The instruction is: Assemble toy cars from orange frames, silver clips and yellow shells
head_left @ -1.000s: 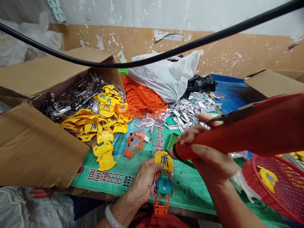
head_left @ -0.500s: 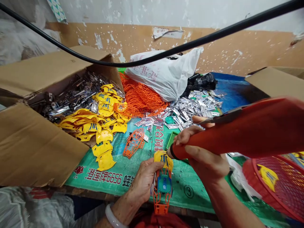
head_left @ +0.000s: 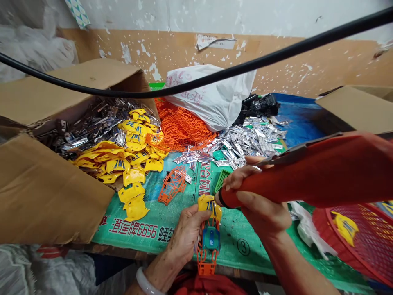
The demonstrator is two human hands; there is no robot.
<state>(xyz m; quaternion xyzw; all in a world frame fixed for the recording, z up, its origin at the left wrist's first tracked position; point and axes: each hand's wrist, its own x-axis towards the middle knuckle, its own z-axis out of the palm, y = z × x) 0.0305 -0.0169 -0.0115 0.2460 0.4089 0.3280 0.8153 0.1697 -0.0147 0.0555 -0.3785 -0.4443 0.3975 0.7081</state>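
My left hand (head_left: pixel 186 231) pinches a toy assembly near the front edge of the table. That assembly has a yellow cover (head_left: pixel 209 206) with blue marks on top, and an orange frame (head_left: pixel 206 264) with a green and blue middle piece (head_left: pixel 211 238) below it. My right hand (head_left: pixel 260 207) is wrapped round a long red tool (head_left: pixel 294 180). The tool's dark-banded tip meets the right side of the yellow cover. A small green basket (head_left: pixel 221 180) lies just beyond the tip, partly hidden by the hand and tool.
An open cardboard box (head_left: pixel 52 192) spills yellow covers (head_left: pixel 115 159) at left. Orange frames (head_left: pixel 181 129), a white bag (head_left: pixel 211 96) and silver pieces (head_left: pixel 251 137) lie behind. A red basket (head_left: pixel 330 233) stands at right. A black cable (head_left: pixel 196 85) crosses overhead.
The red tool and my right hand have shifted slightly, with the tool's rear end lower. The black cable hangs lower at the left. My left hand still holds the assembly.
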